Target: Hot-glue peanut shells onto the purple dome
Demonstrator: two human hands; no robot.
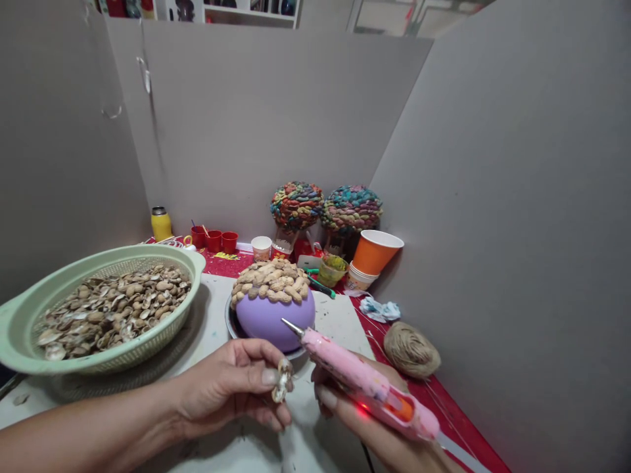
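Between the thumb and fingers of my left hand (236,384) is a peanut shell (282,382), its hollow pale side partly facing me. My right hand (350,407) is wrapped around a pink hot glue gun (362,374) with a small red light glowing near its grip. The metal nozzle points up and left, close to a purple balloon (273,322) but apart from the shell. Peanut shells (271,279) cover the upper part of the balloon, which rests in a dark round dish (231,322). Its lower part shows bare purple.
A green colander (197,269) full of peanut shells stands on the left. Behind are red cups (213,240), a yellow bottle (160,225), two colourful shell-covered balls (297,205) and orange paper cups (372,253). Twine (411,349) lies right. Grey panels (266,112) enclose the table.
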